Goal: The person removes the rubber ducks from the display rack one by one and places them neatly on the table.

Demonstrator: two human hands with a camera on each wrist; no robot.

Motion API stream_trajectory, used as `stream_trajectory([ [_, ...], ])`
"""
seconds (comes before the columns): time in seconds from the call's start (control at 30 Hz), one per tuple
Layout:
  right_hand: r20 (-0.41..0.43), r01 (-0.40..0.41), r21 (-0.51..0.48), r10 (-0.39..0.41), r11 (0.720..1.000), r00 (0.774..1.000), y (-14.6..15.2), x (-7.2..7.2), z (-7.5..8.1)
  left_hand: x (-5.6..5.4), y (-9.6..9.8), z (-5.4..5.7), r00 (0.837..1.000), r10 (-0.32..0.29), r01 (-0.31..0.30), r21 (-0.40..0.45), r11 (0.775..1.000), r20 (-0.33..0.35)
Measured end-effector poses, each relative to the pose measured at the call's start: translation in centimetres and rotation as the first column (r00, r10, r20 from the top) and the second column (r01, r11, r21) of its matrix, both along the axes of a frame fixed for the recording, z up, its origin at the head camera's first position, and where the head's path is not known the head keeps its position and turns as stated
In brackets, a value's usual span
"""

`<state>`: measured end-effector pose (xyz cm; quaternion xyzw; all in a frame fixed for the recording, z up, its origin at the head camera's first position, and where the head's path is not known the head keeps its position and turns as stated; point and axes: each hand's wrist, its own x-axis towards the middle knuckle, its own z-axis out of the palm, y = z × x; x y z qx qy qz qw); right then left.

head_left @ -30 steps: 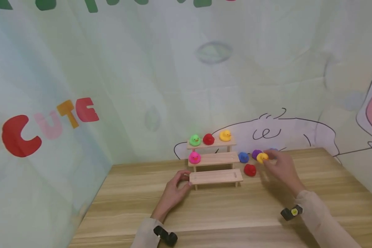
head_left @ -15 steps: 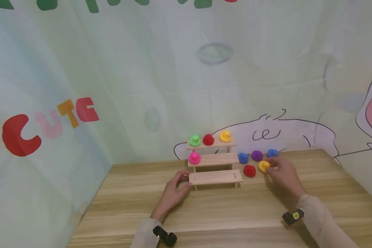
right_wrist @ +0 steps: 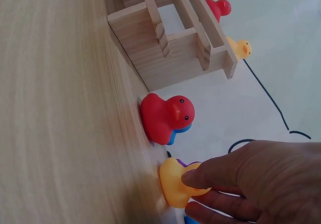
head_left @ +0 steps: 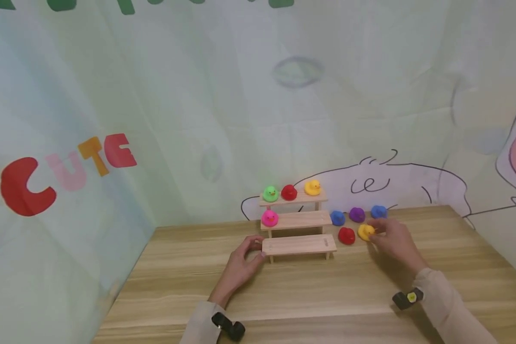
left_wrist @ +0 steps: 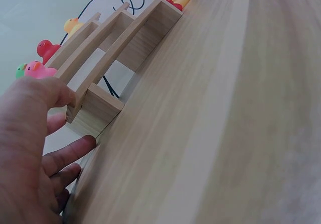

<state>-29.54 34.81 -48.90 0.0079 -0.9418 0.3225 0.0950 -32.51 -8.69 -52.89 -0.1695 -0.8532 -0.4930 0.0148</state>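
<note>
A three-tier wooden display stand is on the table. At the left end of its lowest step, my left hand grips the board; the left wrist view has the thumb on the board's edge, the other fingers spread below. To the right of the stand, my right hand pinches a yellow rubber duck close to the tabletop. Beside that duck sits a red duck. Behind them stand a blue duck, a purple duck and another blue duck.
Green, red and yellow ducks sit on the stand's top step. A pink duck occupies the middle step's left end. A printed curtain hangs behind the wooden table.
The right hand has brought the yellow duck nearer, from in front of the purple duck to beside the red one. The purple and far blue ducks now show more fully. My left hand stays put.
</note>
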Motion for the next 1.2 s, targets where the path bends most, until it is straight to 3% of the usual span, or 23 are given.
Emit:
stream_trajectory([
  [0.47,0.075,0.013,0.004,-0.013,1.0,0.997,-1.7,-0.8,2.2,0.0,-0.4,0.1,1.0,0.005,-0.005,-0.011,1.0,0.01],
  [0.8,-0.04,0.012,-0.046,-0.014,0.999,0.999,-5.1,-2.1,5.1,-0.2,0.0,0.1,1.0,-0.018,0.018,0.017,1.0,-0.009],
  [0.97,-0.124,-0.053,-0.089,0.041,0.995,0.991,-7.7,-2.7,6.1,-0.2,0.1,0.0,1.0,-0.017,0.017,0.022,1.0,-0.007],
  [1.2,-0.143,-0.166,-0.141,0.146,0.976,0.979,-12.6,-3.8,5.8,-0.1,0.0,0.0,1.0,-0.013,0.013,0.023,1.0,0.0],
])
